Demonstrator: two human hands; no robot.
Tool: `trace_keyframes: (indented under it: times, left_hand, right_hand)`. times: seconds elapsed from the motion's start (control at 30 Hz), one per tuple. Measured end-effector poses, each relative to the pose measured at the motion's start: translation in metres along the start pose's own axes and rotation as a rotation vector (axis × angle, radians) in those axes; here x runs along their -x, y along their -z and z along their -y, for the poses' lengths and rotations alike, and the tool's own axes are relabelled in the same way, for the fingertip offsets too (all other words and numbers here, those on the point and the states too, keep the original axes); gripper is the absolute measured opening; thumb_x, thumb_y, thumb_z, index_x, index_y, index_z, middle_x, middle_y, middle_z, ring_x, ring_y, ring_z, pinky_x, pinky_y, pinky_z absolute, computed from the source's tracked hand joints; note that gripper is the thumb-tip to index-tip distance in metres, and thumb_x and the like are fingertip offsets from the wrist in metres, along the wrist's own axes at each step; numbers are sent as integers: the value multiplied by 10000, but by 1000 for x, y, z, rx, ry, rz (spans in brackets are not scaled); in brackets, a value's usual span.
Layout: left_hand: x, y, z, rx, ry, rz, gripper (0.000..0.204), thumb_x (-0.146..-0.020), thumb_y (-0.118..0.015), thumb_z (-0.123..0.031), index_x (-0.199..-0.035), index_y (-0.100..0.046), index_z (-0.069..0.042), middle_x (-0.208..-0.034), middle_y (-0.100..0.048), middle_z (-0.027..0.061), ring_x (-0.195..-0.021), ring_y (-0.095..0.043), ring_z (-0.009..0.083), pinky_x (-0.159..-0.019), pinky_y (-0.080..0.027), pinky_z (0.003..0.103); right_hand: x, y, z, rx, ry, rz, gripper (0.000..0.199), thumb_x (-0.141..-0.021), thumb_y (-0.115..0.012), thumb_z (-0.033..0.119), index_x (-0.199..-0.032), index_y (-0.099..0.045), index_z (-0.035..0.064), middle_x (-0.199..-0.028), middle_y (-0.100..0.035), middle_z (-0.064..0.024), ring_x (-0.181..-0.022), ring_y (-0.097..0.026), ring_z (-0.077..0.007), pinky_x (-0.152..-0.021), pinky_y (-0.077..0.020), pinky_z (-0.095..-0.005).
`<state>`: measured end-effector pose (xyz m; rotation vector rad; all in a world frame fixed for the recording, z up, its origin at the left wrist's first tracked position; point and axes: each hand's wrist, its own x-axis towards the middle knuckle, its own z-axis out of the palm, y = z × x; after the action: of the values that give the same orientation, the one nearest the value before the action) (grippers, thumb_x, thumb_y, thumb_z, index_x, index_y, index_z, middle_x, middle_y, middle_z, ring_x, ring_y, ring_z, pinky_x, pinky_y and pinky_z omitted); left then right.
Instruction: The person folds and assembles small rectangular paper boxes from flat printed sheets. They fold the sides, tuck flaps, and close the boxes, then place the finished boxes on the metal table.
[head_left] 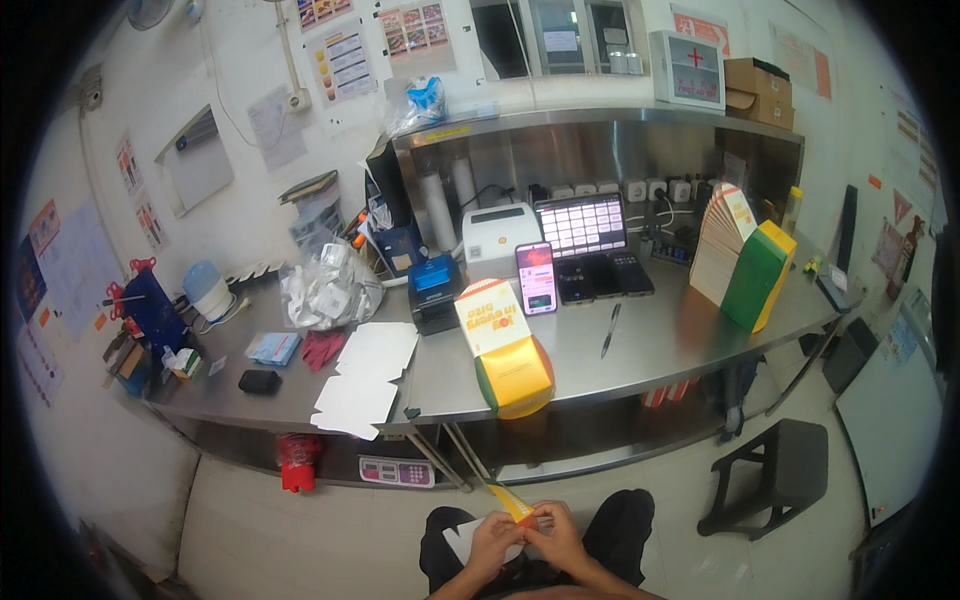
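Note:
In my lap, both hands grip a partly folded cardboard carton (513, 503), with yellow and orange faces and a pale flap to the left. My left hand (493, 543) pinches its lower left part, the fingers bent. My right hand (558, 540) closes on its right side, close against the left hand. The fingers hide much of the carton's lower end. Ahead of my hands, at the steel table's (650, 335) front edge, lies another carton stack (507, 345), white, yellow and green. Left of that are flat white cardboard sheets (368, 370), overhanging the edge.
Upright nested cartons (760, 277) stand at the table's right. A phone (536, 278), tablet (582, 226), white printer (500, 240) and black printer (435, 297) stand behind. A pen (610, 332) lies on the steel. A dark stool (770, 475) is on the floor at right.

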<state>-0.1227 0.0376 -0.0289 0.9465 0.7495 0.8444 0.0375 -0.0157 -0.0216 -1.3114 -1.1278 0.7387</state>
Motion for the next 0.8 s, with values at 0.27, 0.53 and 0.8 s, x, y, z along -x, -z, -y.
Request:
trace_keyframes:
  times: [0.27, 0.53, 0.8]
  left_hand:
    - [29, 17, -7, -278, 202, 62, 162, -1012, -684, -41, -1158, -626, -2, -1076, -744, 125, -917, -722, 151, -718, -592, 281]
    - [47, 34, -14, -876, -409, 377, 157, -879, -676, 52, -1028, -704, 14, -1096, -739, 125, -1006, -741, 268, -881, -595, 360]
    - [63, 71, -18, -1080, -516, 488, 175, -819, -661, 38, -976, -618, -25, -996, -637, 141, -1027, -629, 389, -949, -522, 492]
  right_hand:
    - [47, -1, -32, -317, -330, -192, 258, -1009, -697, 72, -1233, -580, 22, -1102, -700, -97, -941, -694, -176, -823, -581, -318]
    - [65, 37, -16, -466, -674, -393, 547, -1112, -424, 537, -1237, -645, 52, -1140, -721, -117, -897, -720, -211, -715, -595, -337]
    - [81, 12, 7, -333, -844, -189, 314, -1070, -604, 284, -1149, -683, -10, -919, -731, -78, -704, -688, -166, -548, -540, -298]
